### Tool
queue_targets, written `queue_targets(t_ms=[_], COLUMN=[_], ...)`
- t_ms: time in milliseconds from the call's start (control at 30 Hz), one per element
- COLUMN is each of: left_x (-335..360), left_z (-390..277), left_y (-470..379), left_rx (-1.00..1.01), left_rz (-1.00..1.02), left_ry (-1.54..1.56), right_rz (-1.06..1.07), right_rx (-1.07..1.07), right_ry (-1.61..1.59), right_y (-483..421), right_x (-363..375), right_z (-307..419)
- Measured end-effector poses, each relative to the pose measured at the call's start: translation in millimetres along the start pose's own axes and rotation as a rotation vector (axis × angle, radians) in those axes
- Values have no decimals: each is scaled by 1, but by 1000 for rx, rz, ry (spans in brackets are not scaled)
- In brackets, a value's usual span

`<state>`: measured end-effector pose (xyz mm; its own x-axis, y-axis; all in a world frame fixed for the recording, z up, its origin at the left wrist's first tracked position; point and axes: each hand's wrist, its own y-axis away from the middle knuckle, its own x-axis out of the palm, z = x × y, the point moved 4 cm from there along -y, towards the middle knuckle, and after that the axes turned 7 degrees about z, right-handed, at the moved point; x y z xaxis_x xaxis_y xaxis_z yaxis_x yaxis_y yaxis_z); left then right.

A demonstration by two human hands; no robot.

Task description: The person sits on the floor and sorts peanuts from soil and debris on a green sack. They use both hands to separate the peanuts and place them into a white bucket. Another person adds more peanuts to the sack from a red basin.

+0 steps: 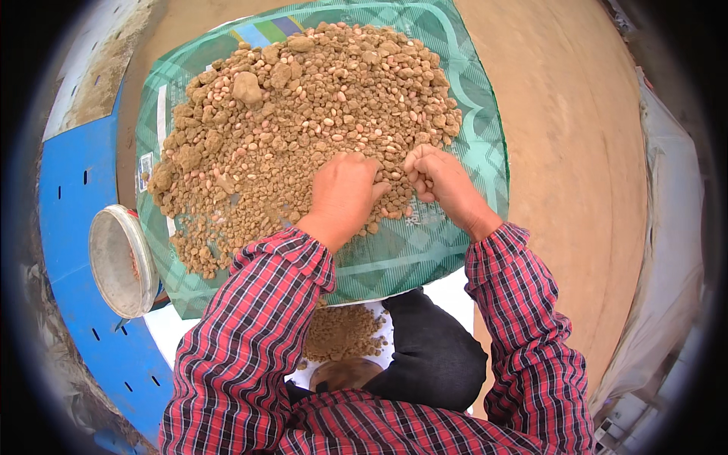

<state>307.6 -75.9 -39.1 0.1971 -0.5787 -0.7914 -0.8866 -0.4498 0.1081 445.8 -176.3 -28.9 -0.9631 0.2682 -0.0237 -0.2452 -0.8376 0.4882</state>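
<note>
A wide heap of brown soil clods (247,88) mixed with pink peanut kernels (337,137) covers a green checked woven sack (478,142). My left hand (346,193) rests over the near right part of the heap, its fingers bent downward and partly hidden behind the back of the hand. To its right, my right hand (441,179) is at the heap's right edge with curled fingers, thumb near the fingertips. Whether either hand has a kernel in it cannot be made out.
A white plastic bucket (116,261) leans at the sack's left side, with some pink kernels inside. Blue sheeting (79,187) lies beyond it. More loose soil (344,333) lies on a white surface below the sack, beside my dark trouser leg (435,352).
</note>
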Motion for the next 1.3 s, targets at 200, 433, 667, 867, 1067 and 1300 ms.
queue_targets(t_ms=[200, 433, 667, 867, 1067, 1300], left_x=[10, -22, -23, 4, -16, -41], left_z=[1, 31, 14, 7, 22, 52], left_y=[-5, -3, -14, -18, -13, 3], left_rx=[-74, -243, -106, -72, -3, -394], left_rz=[37, 197, 166, 147, 142, 339], left_ry=[-86, 587, 195, -142, 24, 1402], right_rz=[-248, -226, 38, -57, -108, -11], right_rx=[-180, -82, -64, -213, -285, 59], right_ry=[895, 952, -245, 343, 1070, -42], right_y=[14, 10, 13, 12, -1, -2], right_x=[19, 16, 1, 14, 40, 22], right_z=[1, -2, -3, 0, -2, -6])
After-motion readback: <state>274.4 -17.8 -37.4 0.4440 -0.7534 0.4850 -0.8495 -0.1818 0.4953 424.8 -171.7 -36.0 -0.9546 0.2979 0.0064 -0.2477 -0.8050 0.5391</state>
